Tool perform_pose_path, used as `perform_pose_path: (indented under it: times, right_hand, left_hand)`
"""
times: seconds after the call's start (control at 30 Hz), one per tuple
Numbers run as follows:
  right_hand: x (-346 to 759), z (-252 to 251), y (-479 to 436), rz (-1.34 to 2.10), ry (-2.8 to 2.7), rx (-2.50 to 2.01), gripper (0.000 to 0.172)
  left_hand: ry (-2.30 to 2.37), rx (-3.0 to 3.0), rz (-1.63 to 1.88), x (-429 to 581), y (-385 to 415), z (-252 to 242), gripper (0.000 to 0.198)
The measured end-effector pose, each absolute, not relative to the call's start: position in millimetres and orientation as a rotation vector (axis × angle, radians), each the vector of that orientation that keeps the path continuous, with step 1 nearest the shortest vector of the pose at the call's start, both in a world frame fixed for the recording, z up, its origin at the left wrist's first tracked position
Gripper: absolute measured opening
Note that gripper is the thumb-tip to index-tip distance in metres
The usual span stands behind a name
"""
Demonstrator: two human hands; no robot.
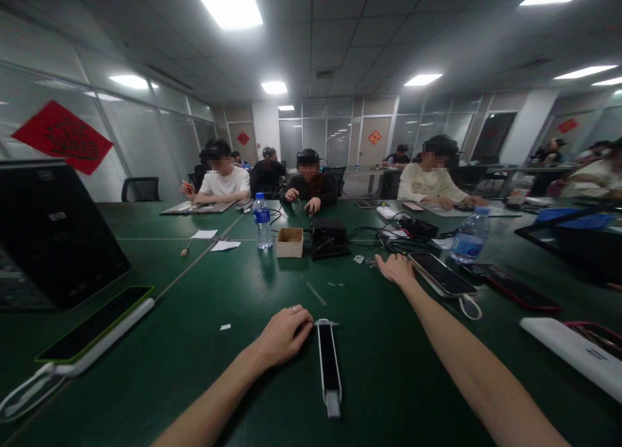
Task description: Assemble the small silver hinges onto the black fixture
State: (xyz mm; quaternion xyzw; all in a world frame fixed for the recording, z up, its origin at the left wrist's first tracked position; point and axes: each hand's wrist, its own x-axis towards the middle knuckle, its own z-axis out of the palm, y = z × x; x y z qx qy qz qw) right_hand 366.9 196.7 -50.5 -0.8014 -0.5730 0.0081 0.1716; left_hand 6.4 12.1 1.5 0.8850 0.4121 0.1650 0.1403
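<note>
A long narrow black part with a white frame (pixel 329 363) lies lengthwise on the green table (pixel 194 343) in front of me. My left hand (pixel 284 333) rests beside its far end, fingers curled and touching the top edge. My right hand (pixel 396 267) is stretched far forward and lies on the table with its fingers reaching a small bunch of keys (pixel 363 260). A black phone (pixel 440 273) lies just right of that hand.
A cardboard box (pixel 290 242), a black device (pixel 329 238) with tangled cables, and two water bottles (pixel 262 221) (pixel 470 234) stand mid-table. A laptop (pixel 48 233) and a phone on a power bank (pixel 97 330) are at left. Several people sit at the far side.
</note>
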Motion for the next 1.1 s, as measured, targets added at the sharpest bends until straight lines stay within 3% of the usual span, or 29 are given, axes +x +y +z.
perform_pose_path:
  times: [0.27,0.6,1.1]
  right_hand:
    - [365.0,-47.0,190.6,0.017,-1.750,-2.134,0.056]
    - [365.5,-49.8,193.2,0.032,-1.671,-2.250,0.075]
    - [356.1,-41.0,195.5,0.237,-2.184,-1.928,0.075]
  left_hand:
    - [1.195,2.527,0.465,6.1,11.6,4.3,0.019]
    - [1.211,2.545,0.455,5.9,11.5,2.8,0.020]
    - [1.220,2.573,0.459,8.9,12.6,3.4,0.018]
